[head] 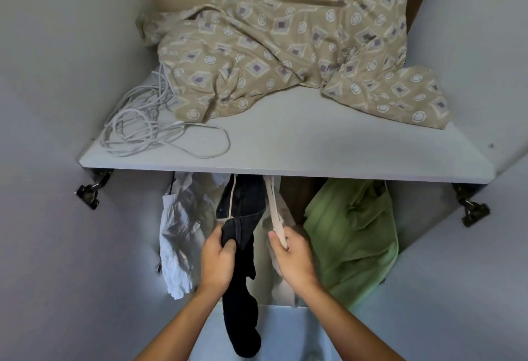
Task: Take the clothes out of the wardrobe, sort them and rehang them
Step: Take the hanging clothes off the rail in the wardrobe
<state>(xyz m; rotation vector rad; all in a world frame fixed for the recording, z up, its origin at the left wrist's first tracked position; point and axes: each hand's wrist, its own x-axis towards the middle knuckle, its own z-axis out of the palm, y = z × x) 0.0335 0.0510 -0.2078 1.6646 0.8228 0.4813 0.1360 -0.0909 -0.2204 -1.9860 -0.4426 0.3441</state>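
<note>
While the left hand [217, 257] grips the black garment [243, 235] at six o'clock, the right hand [291, 255] pinches a beige hanger [275, 212], perhaps; removal underway, unhooking next.

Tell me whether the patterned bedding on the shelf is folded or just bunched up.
Bunched up. The patterned bedding lies crumpled in loose creases on the shelf, one corner trailing right.

Pale grey wardrobe shelf [300, 143] runs the full width, front edge near. Far and right: crumpled beige patterned fabric [285, 46] heaped on it, one flap reaching toward the near right corner. Left side: tangled white cable [143, 123], one loop trailing right toward the shelf's middle.
</note>
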